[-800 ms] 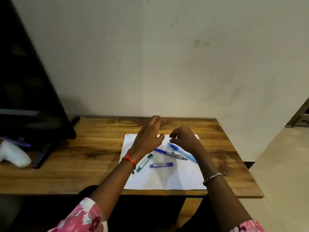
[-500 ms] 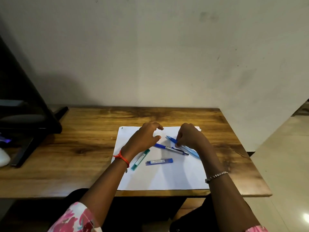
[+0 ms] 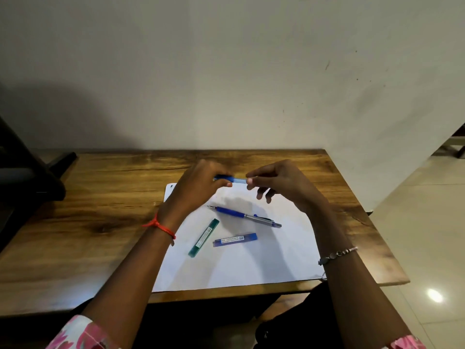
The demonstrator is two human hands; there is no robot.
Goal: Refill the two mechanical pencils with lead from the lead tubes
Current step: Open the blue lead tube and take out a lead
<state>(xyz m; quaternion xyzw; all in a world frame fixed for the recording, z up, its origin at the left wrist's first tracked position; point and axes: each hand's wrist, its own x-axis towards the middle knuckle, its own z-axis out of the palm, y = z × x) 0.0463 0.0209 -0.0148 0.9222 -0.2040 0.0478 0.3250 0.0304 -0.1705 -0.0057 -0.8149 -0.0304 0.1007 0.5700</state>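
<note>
- The light-blue pencil [image 3: 233, 179] is held level in the air over the far edge of the paper [image 3: 239, 268], between both hands.
- The left hand [image 3: 198, 187] has its fingers curled round the pencil's left end, with the thumb pressed under it.
- The right hand [image 3: 284, 185] pinches the pencil's right end between thumb and forefinger; its other fingers hang loosely curled below.
- The second pencil [image 3: 245, 216], with a blue grip and a silver barrel, lies flat on the paper near its middle, tip towards the left.
- The green lead tube [image 3: 203, 238] lies slanted on the paper's left part, and the blue lead tube [image 3: 235, 239] lies just beside it, towards the near edge.
- The paper lies on the wooden desk [image 3: 100, 197], reaching its near edge.
- A red thread [image 3: 161, 225] circles the left wrist and a bead bracelet [image 3: 337, 254] the right.
- A dark object [image 3: 25, 177] stands at the desk's far left corner.
</note>
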